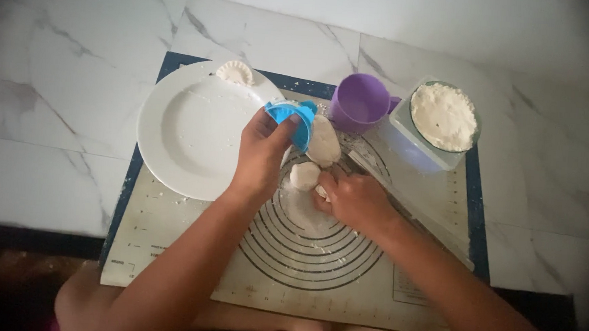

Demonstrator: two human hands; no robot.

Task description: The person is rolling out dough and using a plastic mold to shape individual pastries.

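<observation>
The left half of the white plate (pixel 187 132) lies bare, so a hand can pass over it freely; only 1 folded dumpling (pixel 235 72) sits at its far rim. The near part of the baking mat (pixel 167 246) (the ringed circles below the wrists) is open too. Further back the way narrows: the purple cup (pixel 359 103) and the flour container (pixel 440 123) stand close together, with a dough lump (pixel 324 143) just before the cup. The marble floor (pixel 54 89) left of the mat gives wide room.
</observation>
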